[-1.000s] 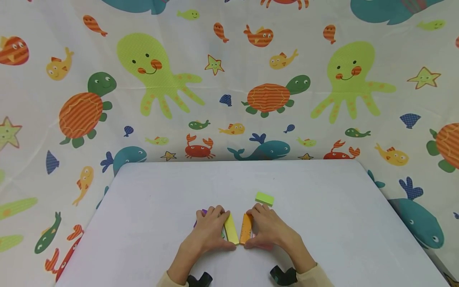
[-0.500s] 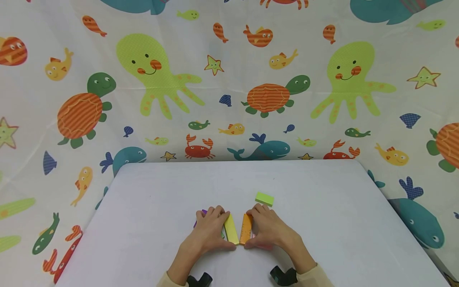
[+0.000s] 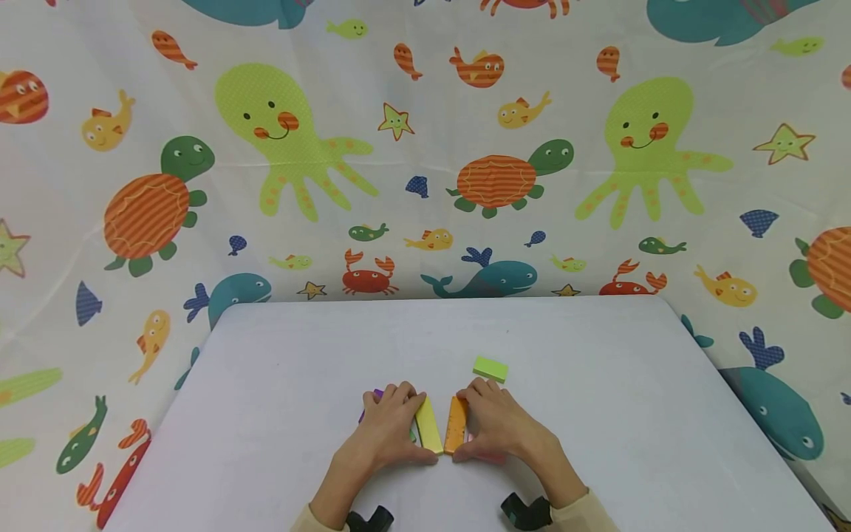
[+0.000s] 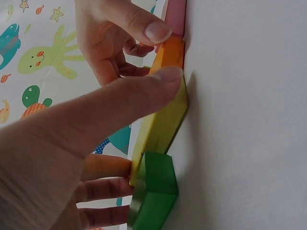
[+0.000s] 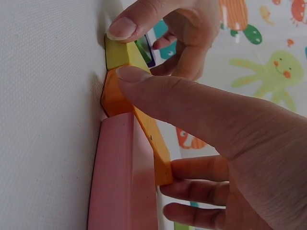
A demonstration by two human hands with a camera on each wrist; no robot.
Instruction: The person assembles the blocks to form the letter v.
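My left hand [image 3: 388,428] holds a long yellow block [image 3: 428,425] lengthwise, thumb on its near end and fingertips at the far end. Mirroring it, my right hand [image 3: 501,421] grips an orange block [image 3: 456,426] the same way. The two blocks lean toward each other, and their near ends meet, as both wrist views show. Beside the yellow one is a green block [image 4: 160,179], mostly covered by my left hand in the head view. A pink block [image 5: 115,167] lies against the orange one, under my right palm. Bits of a purple piece [image 3: 378,392] show past my left knuckles.
A lime green block [image 3: 490,367] lies just beyond my right fingertips. All of this is on a white tabletop [image 3: 266,414]. Behind it hangs a cloth [image 3: 425,89] printed with sea animals. Black wrist cameras [image 3: 525,511] sit by the sleeves.
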